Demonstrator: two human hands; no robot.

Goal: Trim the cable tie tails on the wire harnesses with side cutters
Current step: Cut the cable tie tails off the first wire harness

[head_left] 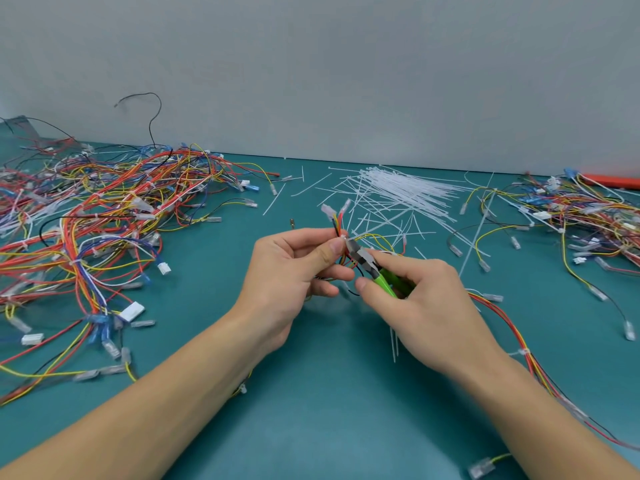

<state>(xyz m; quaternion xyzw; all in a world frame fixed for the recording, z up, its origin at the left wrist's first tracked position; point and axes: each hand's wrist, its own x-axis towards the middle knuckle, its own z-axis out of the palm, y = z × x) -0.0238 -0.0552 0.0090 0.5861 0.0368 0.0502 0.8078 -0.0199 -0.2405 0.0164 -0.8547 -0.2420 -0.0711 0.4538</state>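
Over the middle of a teal worktop (311, 427), the left hand (291, 271) pinches a small wire harness (337, 223) between thumb and curled fingers. The right hand (426, 306) grips green-handled side cutters (372, 268) — their tips touch the harness's cable tie. Harness piles lie toward the left (97, 230) and right edges (575, 216); loose white ties (405, 192) near the back edge.
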